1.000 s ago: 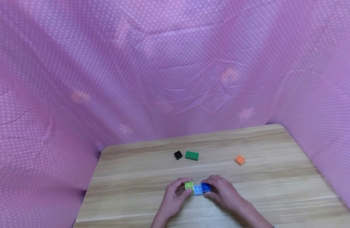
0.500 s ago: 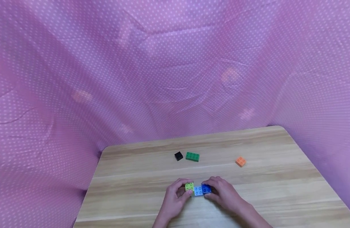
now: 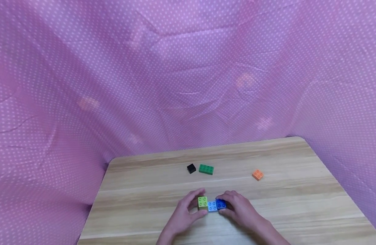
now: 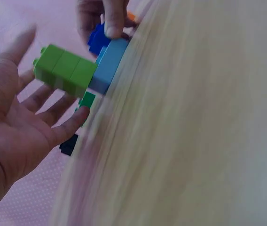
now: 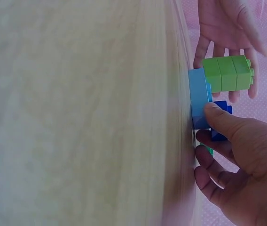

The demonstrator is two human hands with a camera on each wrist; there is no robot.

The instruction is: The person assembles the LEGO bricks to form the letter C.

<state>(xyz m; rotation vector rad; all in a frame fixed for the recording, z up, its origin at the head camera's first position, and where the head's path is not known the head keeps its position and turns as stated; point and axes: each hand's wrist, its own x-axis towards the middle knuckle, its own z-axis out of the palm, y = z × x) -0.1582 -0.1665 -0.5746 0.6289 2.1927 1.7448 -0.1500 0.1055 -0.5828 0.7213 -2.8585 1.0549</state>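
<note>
A light blue brick (image 3: 212, 206) lies low on the table and carries a lime green stack (image 4: 64, 70) of three bricks at its left end. At its right end sits a dark blue brick (image 3: 221, 203), lower than the stack. My right hand (image 3: 240, 208) pinches the dark blue brick between thumb and fingers, the thumb also reaching the light blue brick in the right wrist view. My left hand (image 3: 184, 212) is spread around the lime stack, its fingers straight and the thumb standing apart from the bricks in the left wrist view.
Farther back on the wooden table (image 3: 139, 190) lie a black brick (image 3: 191, 168) and a longer green brick (image 3: 206, 169), close together. An orange brick (image 3: 257, 175) lies to the back right. Pink dotted cloth (image 3: 188, 85) hangs around the table.
My left fingers and thumb have let go of the lime stack and spread apart, the hand shifting slightly left. The right hand keeps its pinch on the dark blue brick.
</note>
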